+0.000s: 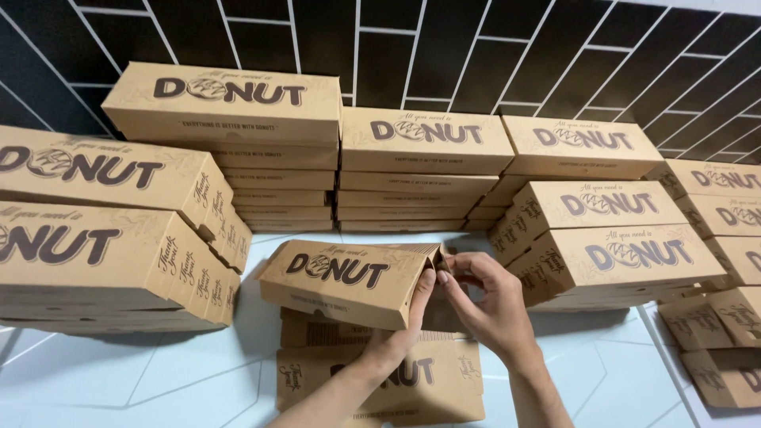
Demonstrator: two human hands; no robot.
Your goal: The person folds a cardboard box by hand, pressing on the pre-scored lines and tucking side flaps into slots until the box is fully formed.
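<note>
Ringed by stacks of finished boxes [230, 111], the half-folded brown carton [349, 281] sits above the flat blanks [380, 380] as my left hand [400, 329] steadies it and my right hand [483, 305] pinches its end flap, which I judge needs tucking.

A bakery packing spot: stacked kraft pastry boxes [428, 170], tiled wall [476, 47].
</note>
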